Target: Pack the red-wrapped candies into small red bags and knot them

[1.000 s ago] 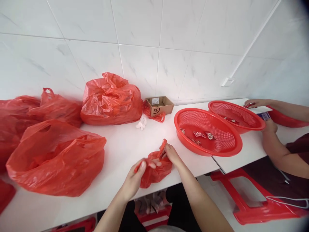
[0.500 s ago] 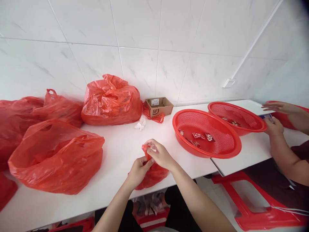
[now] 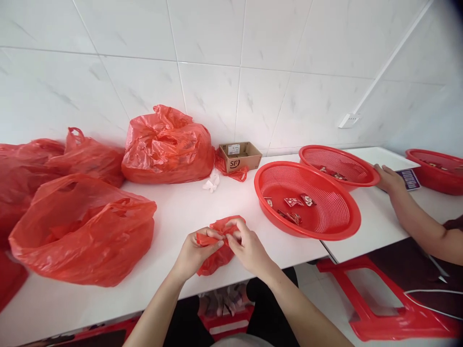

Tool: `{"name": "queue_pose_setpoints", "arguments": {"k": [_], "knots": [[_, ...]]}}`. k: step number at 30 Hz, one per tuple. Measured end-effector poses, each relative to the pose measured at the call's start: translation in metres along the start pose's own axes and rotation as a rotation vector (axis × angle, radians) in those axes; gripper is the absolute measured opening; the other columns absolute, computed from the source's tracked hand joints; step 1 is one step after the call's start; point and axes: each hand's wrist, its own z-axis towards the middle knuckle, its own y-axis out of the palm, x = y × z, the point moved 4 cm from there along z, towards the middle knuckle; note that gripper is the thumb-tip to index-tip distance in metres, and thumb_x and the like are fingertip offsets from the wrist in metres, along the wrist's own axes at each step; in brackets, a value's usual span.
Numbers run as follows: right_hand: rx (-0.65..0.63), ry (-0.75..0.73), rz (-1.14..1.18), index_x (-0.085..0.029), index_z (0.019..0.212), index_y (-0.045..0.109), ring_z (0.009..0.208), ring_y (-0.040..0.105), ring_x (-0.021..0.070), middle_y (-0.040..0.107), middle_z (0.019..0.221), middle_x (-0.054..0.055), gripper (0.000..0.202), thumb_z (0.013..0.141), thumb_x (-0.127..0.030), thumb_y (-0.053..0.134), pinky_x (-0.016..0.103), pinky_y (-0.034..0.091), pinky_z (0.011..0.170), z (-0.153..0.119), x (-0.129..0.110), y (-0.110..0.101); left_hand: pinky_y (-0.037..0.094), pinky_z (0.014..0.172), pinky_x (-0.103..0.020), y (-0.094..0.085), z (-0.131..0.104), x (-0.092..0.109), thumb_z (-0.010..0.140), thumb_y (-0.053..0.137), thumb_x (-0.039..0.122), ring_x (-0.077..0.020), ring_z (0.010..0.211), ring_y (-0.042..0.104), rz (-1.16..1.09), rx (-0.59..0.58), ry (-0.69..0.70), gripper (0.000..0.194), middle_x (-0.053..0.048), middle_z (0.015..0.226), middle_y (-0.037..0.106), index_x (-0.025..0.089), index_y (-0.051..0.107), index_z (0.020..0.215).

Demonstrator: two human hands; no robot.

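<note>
A small red plastic bag (image 3: 219, 260) rests at the front edge of the white table, its gathered top between my two hands. My left hand (image 3: 197, 250) pinches the bag's plastic from the left, thumb and fingers together. From the right, my right hand (image 3: 248, 245) pinches the same gathered part, its fingertips close to those of the left. What lies inside the bag is hidden. To the right of my hands stands a red plastic basket (image 3: 340, 217) with several small wrapped snacks (image 3: 292, 201) on its bottom.
On the left sit an open red bag (image 3: 90, 255) and a full red bag (image 3: 166, 149). A cardboard box (image 3: 240, 156) and crumpled white tissue (image 3: 211, 180) lie near the wall. A second basket (image 3: 361, 173) is beside a co-worker's hand (image 3: 390, 178). A red stool (image 3: 340, 289) stands below.
My hands have gone from the bag's upright twisted neck to pinching its top spread apart sideways. The co-worker's hand has moved, and the second basket has shifted slightly left.
</note>
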Motion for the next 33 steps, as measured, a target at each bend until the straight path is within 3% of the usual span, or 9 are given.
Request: {"name": "queue_pose_setpoints", "arguments": {"k": [3,6,12,14,17,20,25,29,33], "knots": [[0.042,-0.083,-0.042,-0.025,0.110,0.059,0.078,0.064,0.0186,0.068,0.084,0.001,0.028,0.083,-0.018,0.055,0.034,0.051,0.075,-0.001,0.001,-0.001,0.053,0.078,-0.032,-0.002,-0.002,0.005,0.074,0.075,0.034,-0.0179,0.079,0.065,0.050,-0.038,0.019,0.020,-0.006,0.084,0.070,0.017,0.063,0.073],[-0.011,-0.207,0.087,-0.024,0.113,0.063,0.112,0.060,0.0204,0.066,0.119,0.006,0.036,0.081,-0.011,0.054,0.038,0.047,0.097,0.004,-0.003,-0.002,0.053,0.075,-0.031,-0.003,-0.003,0.011,0.074,0.074,0.032,-0.0169,0.075,0.064,0.094,-0.095,0.024,0.019,-0.005,0.080,0.069,0.017,0.062,0.073],[-0.162,-0.040,0.344,-0.020,0.097,0.065,0.075,0.063,0.0140,0.068,0.087,0.002,0.018,0.082,-0.017,0.056,0.029,0.053,0.071,0.005,0.012,0.014,0.056,0.073,-0.033,-0.009,0.001,0.012,0.077,0.070,0.033,-0.0190,0.079,0.068,0.161,-0.151,0.064,0.020,-0.006,0.085,0.070,0.018,0.058,0.083],[-0.152,-0.008,0.337,-0.020,0.095,0.063,0.071,0.061,0.0132,0.065,0.082,0.001,0.016,0.082,-0.017,0.055,0.028,0.052,0.068,0.000,0.015,0.022,0.056,0.071,-0.032,-0.012,0.004,0.005,0.078,0.067,0.030,-0.0183,0.077,0.068,0.200,-0.077,0.095,0.016,-0.004,0.083,0.069,0.020,0.056,0.084],[-0.032,-0.022,0.280,-0.021,0.088,0.058,0.070,0.060,0.0135,0.062,0.078,0.000,0.010,0.081,-0.016,0.054,0.029,0.052,0.069,-0.008,0.011,0.028,0.053,0.071,-0.030,-0.012,0.004,-0.008,0.079,0.060,0.023,-0.0165,0.077,0.066,0.291,0.104,0.143,0.008,-0.001,0.084,0.067,0.022,0.056,0.085],[0.003,-0.003,0.320,-0.021,0.087,0.058,0.071,0.061,0.0148,0.062,0.078,0.001,0.004,0.086,-0.023,0.055,0.029,0.053,0.068,-0.011,0.008,0.028,0.051,0.075,-0.030,-0.006,-0.002,-0.016,0.082,0.057,0.023,-0.0166,0.082,0.066,0.373,0.268,0.202,0.008,-0.002,0.091,0.067,0.022,0.058,0.090],[-0.118,0.174,0.550,-0.021,0.094,0.061,0.056,0.057,0.0128,0.059,0.067,-0.003,0.020,0.089,-0.040,0.057,0.026,0.049,0.056,-0.004,0.018,0.022,0.051,0.074,-0.028,0.002,-0.010,-0.010,0.084,0.058,0.027,-0.0166,0.083,0.065,0.450,0.311,0.279,0.015,-0.003,0.094,0.067,0.022,0.063,0.098],[-0.084,0.018,0.350,-0.021,0.093,0.065,0.079,0.063,0.0147,0.067,0.086,0.001,0.013,0.090,-0.032,0.058,0.027,0.050,0.073,0.003,0.009,0.010,0.053,0.077,-0.028,-0.001,-0.009,-0.002,0.085,0.058,0.025,-0.0176,0.086,0.067,0.490,0.235,0.276,0.016,-0.003,0.096,0.070,0.024,0.069,0.096],[-0.036,-0.265,-0.032,-0.020,0.088,0.064,0.076,0.060,0.0131,0.066,0.087,0.002,0.010,0.091,-0.022,0.055,0.026,0.046,0.070,0.007,-0.011,-0.003,0.056,0.071,-0.026,-0.007,-0.006,0.006,0.088,0.057,0.031,-0.0180,0.083,0.070,0.481,0.146,0.241,0.019,-0.003,0.095,0.074,0.023,0.070,0.099]]}}
